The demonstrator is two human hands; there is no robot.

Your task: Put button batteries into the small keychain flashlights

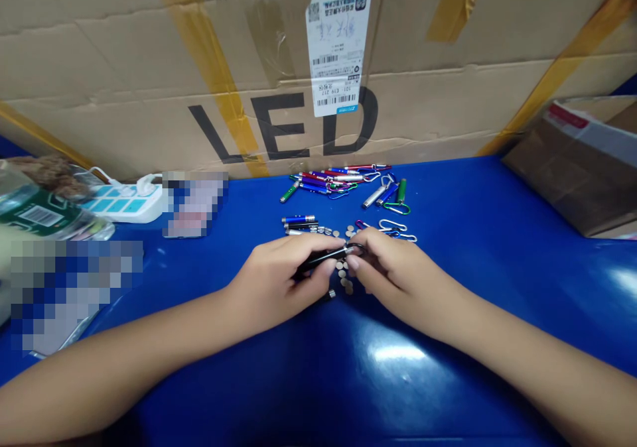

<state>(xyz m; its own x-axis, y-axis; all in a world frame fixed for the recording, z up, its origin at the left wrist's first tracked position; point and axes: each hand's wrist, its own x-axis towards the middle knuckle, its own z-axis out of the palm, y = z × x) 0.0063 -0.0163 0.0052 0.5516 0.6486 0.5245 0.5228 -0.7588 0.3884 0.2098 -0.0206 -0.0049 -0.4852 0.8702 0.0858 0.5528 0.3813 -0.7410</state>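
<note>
My left hand (277, 280) grips a slim black mini flashlight (323, 258) by its body. My right hand (393, 276) pinches the flashlight's far end with its fingertips, where a dark clip or ring (356, 247) shows. Silver button cells (343, 269) lie scattered on the table below and between my hands, some in small stacks. Several finished keychain flashlights in red, blue, green and silver, with carabiner clips, lie heaped (338, 182) beyond my hands. Several flashlight bodies (299, 225) sit near my left fingers, and loose carabiners (393, 228) lie near my right.
The glossy blue table (448, 288) ends at a large taped cardboard box (283, 122) printed LED. A white power strip (127, 201) and pixelated packets (194, 205) stand at the far left, with bagged items (40, 218) nearer. A brown carton (572, 168) stands right.
</note>
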